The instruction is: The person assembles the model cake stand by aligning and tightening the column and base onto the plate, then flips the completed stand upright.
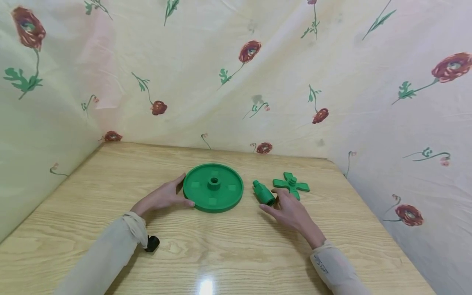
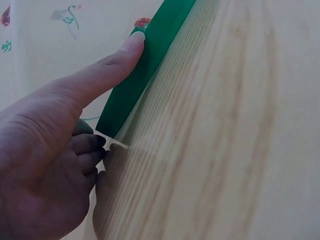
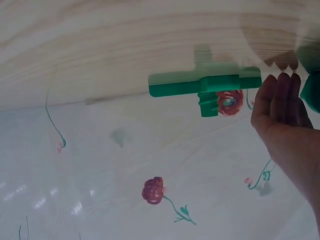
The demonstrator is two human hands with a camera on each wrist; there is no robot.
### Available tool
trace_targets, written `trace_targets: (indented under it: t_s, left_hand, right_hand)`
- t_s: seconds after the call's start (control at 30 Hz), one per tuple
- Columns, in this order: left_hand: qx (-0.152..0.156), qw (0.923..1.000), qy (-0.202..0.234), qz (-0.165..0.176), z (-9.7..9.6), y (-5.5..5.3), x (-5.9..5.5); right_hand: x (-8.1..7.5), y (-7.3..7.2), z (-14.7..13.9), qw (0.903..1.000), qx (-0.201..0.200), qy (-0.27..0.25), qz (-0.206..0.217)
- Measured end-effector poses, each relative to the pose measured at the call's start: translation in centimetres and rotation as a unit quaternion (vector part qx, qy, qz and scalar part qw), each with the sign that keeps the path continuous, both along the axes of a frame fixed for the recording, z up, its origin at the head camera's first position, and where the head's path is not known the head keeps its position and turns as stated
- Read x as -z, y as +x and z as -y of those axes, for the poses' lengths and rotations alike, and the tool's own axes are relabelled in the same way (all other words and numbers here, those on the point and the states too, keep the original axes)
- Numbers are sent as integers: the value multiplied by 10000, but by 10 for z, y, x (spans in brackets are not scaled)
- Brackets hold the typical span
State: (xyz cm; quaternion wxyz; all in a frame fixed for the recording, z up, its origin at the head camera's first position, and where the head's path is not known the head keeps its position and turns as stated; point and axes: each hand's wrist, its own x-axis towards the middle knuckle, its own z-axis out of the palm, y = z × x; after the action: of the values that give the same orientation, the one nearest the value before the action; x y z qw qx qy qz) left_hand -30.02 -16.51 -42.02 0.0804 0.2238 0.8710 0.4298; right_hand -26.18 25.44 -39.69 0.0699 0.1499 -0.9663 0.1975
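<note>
A round green disc point(image 1: 213, 200) with a raised rim and a threaded central hub lies flat on the wooden table. At its left edge is my left hand point(image 1: 167, 195), thumb and fingers spread along the rim. In the left wrist view the thumb point(image 2: 133, 42) rests on the side of the rim. To the right of the disc lies a green bottle-shaped piece point(image 1: 263, 193), its narrow neck pointing away and its hollow base toward me. My right hand point(image 1: 289, 209) is at that base, thumb and fingers apart on either side. Behind it lies a green four-armed cross point(image 1: 291, 184) with a threaded stud upward.
A small black object point(image 1: 152, 243) is beside the left sleeve on the table point(image 1: 206, 254). Flower-patterned cloth point(image 1: 206, 102) hangs behind the table and along its sides.
</note>
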Motion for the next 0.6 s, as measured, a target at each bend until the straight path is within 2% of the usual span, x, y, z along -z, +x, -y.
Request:
trace_targets:
  t_s: [0.17,0.6]
  left_hand:
    - [48,9999,50,-101,1,-1,2]
    - [-109,9998,180,6,0,-2,3]
  right_hand:
    - [0,-2,2,10000,55,27,-11]
    - [1,-5,5,9998,179,18,-35]
